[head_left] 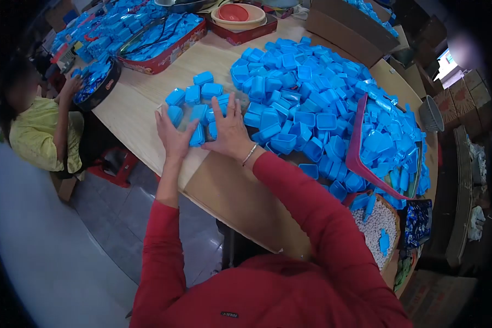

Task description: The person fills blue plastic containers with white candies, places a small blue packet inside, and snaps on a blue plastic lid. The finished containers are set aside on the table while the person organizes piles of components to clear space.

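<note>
Several small blue plastic boxes stand in a loose group on the wooden table, between and beyond my hands. My left hand is at the near left side of the group, thumb and fingers apart, beside the nearest boxes. On the right side, my right hand lies with spread fingers over and against the boxes; its palm hides part of them. Neither hand is closed round a box. Right of my right hand spreads a big heap of open blue box halves.
A pink-rimmed tray of blue parts tilts at the right, near a container of small white pellets and dark blue packets. Beyond are a red tin, bowls and a cardboard box. A co-worker sits left.
</note>
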`<state>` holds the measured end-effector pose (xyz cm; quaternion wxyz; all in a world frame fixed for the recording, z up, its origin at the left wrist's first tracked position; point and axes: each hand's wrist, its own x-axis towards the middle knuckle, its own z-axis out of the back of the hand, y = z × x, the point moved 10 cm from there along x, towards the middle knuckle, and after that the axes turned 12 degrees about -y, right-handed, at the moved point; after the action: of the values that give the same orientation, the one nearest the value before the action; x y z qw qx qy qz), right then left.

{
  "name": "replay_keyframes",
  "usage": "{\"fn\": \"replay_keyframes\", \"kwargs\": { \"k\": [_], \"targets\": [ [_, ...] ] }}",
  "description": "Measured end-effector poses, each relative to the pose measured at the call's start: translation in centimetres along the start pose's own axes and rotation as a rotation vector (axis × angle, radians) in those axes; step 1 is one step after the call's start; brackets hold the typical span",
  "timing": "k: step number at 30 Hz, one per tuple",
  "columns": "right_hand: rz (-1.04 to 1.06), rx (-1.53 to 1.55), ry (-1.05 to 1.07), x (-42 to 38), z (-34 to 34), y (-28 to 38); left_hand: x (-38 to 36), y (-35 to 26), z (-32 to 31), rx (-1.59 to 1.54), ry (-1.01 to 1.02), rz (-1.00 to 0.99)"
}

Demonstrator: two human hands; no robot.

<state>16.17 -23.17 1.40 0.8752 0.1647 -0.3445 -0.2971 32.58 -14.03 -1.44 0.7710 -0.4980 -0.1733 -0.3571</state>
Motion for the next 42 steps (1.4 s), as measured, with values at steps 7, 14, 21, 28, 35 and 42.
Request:
{"fn": "replay_keyframes", "kwargs": {
  "k": [7, 14, 21, 28, 35, 42],
  "targets": [
    [-0.123, 0.028, 0.187, 7.8, -6.9, -4.4, 6.8, 2.4, -5.9, 0.049, 0.037, 0.099],
    [-0.124, 0.07, 0.025, 15.8, -10.1, -7.0, 11.6, 5.2, -9.7, -0.015, -0.134, 0.13],
    [-0.06, -0.199, -0.289, 21.9, -6.1, -13.5, 11.5, 2.9, -8.0, -0.084, -0.288, -0.075],
    [-0.183, -0.626, 0.237, 17.6, 0.5, -18.3, 11.2, 0.8, -7.1, -0.004, -0.352, -0.221],
    [-0.16, -0.54, 0.181, 10.9, 7.1, -16.9, 6.9, -7.8, -6.7, -0.103, -0.207, -0.685],
    [0.001, -0.487, 0.114, 2.5, 12.2, -11.5, 2.1, -12.8, -18.8, -0.463, 0.406, -0.268]
  ]
}}
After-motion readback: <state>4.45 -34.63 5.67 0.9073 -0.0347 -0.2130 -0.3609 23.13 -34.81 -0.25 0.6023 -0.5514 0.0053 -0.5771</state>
